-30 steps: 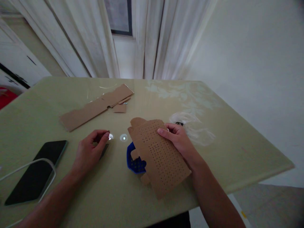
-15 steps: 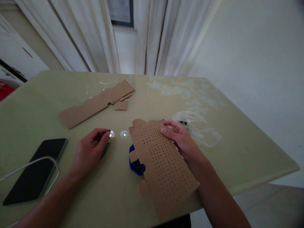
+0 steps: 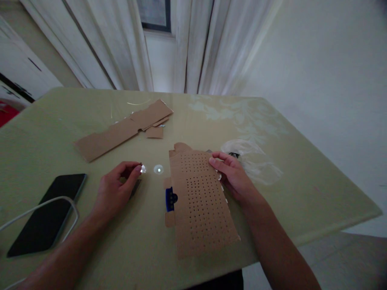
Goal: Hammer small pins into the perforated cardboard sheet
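Two hands work at a table with a card full of holes.

The right hand (image 3: pixel 232 177) lies flat with open fingers on the right edge of the card (image 3: pixel 201 201), in the middle of the frame. A blue thing (image 3: pixel 169 199) peeks out under the card's left side. The left hand (image 3: pixel 116 189) pinches a tiny shiny bit (image 3: pixel 142 169), with another bit (image 3: pixel 159 170) just beside it. The table (image 3: pixel 317 193) is pale green and shiny. At lower left lie a phone (image 3: pixel 45 213) and a white cable (image 3: pixel 42 205). Brown cardboard (image 3: pixel 121 131) lies at upper left. White curtains (image 3: pixel 196 44) hang at the top.
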`<state>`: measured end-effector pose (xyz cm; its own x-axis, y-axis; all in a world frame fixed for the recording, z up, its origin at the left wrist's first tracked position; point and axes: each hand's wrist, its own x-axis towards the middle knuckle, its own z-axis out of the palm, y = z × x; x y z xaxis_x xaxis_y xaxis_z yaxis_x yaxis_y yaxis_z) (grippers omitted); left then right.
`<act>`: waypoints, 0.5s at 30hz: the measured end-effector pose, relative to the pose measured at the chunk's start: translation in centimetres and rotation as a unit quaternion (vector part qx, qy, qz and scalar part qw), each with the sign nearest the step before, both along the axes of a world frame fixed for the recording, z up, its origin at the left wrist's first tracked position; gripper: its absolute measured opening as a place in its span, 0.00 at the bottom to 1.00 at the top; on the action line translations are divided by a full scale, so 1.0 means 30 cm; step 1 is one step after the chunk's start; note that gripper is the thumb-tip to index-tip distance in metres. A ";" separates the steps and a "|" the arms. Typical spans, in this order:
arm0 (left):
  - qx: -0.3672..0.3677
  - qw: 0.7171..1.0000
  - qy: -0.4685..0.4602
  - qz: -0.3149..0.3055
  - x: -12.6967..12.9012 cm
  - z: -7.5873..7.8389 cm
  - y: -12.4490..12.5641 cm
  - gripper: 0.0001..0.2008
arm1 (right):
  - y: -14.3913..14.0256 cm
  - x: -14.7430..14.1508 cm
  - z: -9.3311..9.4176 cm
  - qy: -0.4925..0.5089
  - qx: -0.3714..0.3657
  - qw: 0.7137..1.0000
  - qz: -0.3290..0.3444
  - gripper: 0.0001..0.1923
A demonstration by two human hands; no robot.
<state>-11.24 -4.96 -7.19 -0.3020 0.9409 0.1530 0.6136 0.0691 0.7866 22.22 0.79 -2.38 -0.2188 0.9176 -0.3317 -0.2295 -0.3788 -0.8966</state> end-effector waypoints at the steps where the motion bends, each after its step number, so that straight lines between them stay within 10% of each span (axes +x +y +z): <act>1: -0.003 1.000 0.001 -0.003 -0.001 0.000 0.000 0.20 | 0.001 -0.001 0.000 -0.001 0.002 1.000 0.001 0.23; 15: -0.001 1.000 -0.001 -0.007 0.002 0.005 -0.003 0.20 | 0.018 0.008 -0.033 -0.053 0.047 0.997 0.021 0.18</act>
<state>-11.18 -5.04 -7.05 -0.2884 0.9455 0.1510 0.6125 0.0609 0.7881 22.46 1.35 -3.36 -0.2258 0.9366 -0.2680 -0.1175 -0.2993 -0.9469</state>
